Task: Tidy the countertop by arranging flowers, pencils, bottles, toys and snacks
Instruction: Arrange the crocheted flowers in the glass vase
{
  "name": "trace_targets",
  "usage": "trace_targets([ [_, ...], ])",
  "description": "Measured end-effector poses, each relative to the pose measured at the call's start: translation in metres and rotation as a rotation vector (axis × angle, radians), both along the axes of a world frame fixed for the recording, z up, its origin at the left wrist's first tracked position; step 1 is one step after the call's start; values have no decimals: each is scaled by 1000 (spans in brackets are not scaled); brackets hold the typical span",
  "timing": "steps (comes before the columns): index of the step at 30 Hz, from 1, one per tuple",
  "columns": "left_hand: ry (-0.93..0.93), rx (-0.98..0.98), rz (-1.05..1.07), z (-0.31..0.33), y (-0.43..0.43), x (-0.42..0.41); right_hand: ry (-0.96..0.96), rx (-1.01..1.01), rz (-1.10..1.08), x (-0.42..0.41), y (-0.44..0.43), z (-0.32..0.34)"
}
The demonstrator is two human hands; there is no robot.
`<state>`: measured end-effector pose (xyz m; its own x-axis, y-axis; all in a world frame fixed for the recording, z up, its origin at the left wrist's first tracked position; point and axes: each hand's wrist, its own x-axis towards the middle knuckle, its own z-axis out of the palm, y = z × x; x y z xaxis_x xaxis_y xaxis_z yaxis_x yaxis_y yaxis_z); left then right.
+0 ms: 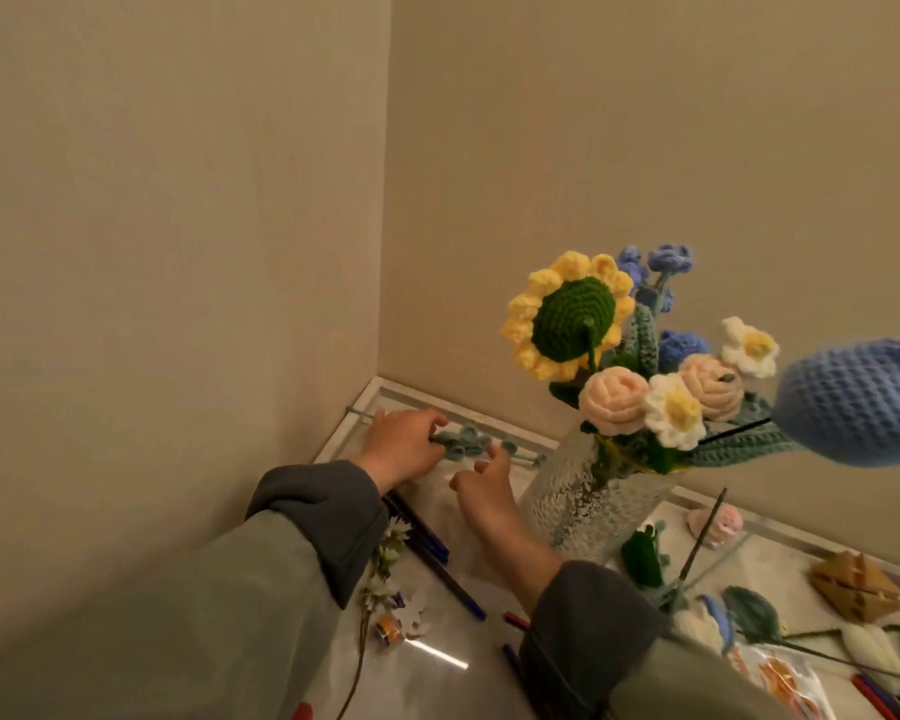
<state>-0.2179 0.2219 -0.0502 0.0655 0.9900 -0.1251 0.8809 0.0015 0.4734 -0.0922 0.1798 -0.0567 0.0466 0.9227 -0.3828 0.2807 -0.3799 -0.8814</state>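
Since likely bound for vase (583, 504) at three o'clock, pinched sprig (463, 443) in left fingers (430, 424); right fingers (499, 461) curled at tip, grip unclear.

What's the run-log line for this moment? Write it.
phase: flowers | left hand: grips crochet sprig | right hand: at sprig's tip, grip unclear | vase: upright

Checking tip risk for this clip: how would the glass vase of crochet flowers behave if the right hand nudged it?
The textured glass vase looks tall and narrow, with the crochet sunflower leaning out above, so a high push may tip it. Glass likely makes it fragile and slippery.
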Motion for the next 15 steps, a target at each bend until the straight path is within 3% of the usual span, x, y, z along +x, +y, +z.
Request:
trace_targets([
  [5, 144, 69, -31, -14, 10, 3, 30, 32, -45, -1, 2, -11],
  [11, -48, 258, 90, 8, 2, 5, 65, 58, 7, -1, -2, 4],
  [15, -26, 333, 157, 44, -14, 8, 77, 160, 43, -6, -13, 30],
])
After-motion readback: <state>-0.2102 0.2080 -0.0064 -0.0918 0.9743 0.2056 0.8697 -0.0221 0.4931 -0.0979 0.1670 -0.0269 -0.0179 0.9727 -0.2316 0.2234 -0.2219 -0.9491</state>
